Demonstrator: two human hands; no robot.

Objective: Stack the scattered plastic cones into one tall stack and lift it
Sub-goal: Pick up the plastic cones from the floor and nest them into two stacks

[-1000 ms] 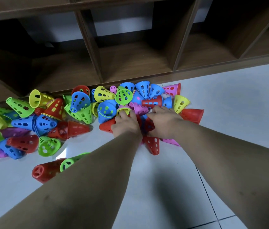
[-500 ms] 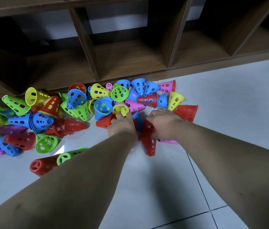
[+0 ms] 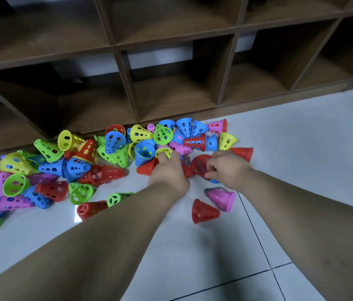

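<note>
Many perforated plastic cones in red, blue, green, yellow and pink lie scattered on the white tile floor in front of a wooden shelf. My left hand [image 3: 169, 172] grips a red cone [image 3: 147, 168] lying on its side, tip pointing left. My right hand [image 3: 227, 168] pinches the rim of another red cone [image 3: 200, 166], its open mouth turned toward me. The two red cones meet between my hands. A loose red cone [image 3: 204, 211] and a pink cone [image 3: 222, 198] lie just below my right hand.
The brown shelf unit [image 3: 171, 98] with open cubbies runs along the back, its base right behind the pile. Several cones spread far to the left, such as a green cone [image 3: 15, 184]. Bare tiles [image 3: 301, 159] stretch to the right and toward me.
My right hand lifted a red cone and turned its mouth toward me. A red cone and a pink cone now lie uncovered below it. The camera tilted down, showing more shelf.
</note>
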